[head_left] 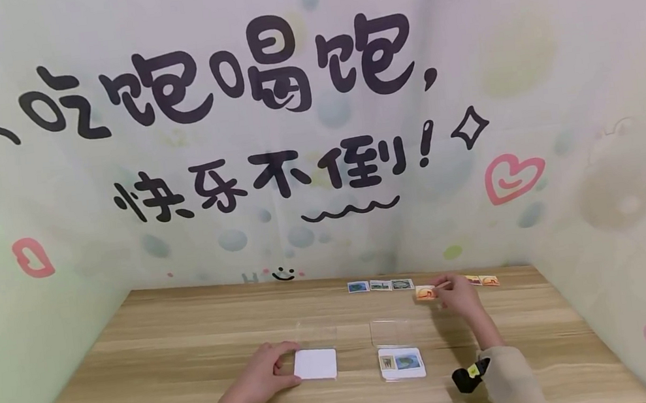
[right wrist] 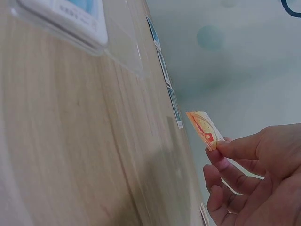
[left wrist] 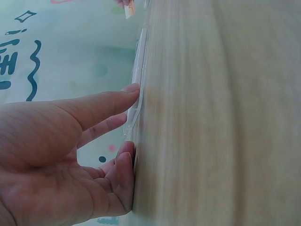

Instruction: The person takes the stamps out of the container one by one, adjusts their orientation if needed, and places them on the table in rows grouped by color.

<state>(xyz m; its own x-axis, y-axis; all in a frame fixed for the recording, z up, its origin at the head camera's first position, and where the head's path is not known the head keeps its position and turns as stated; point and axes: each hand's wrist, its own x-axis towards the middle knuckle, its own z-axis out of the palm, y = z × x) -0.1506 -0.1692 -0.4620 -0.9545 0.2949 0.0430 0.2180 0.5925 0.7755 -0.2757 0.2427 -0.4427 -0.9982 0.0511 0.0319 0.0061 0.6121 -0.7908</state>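
Observation:
My right hand (head_left: 457, 292) pinches an orange-and-yellow stamp (right wrist: 206, 129) between thumb and fingertips, raised near the table's back edge. My left hand (head_left: 264, 372) holds the left side of an open clear plastic case (left wrist: 137, 70), thumb at the near corner and index finger at the far one. A blank white card (head_left: 315, 364) lies in that case. To its right, a second open clear case (head_left: 390, 332) contains a white card bearing two stamps, a small brownish one (head_left: 387, 362) and a larger blue-green one (head_left: 407, 361).
Along the back edge, three blue-green stamps (head_left: 380, 285) lie in a row. More orange stamps (head_left: 488, 281) lie right of my right hand, partly hidden by it. A printed cloth wall (head_left: 280, 245) rises behind the wooden table (head_left: 195, 333). A black strapped device (head_left: 468, 378) sits at my right wrist.

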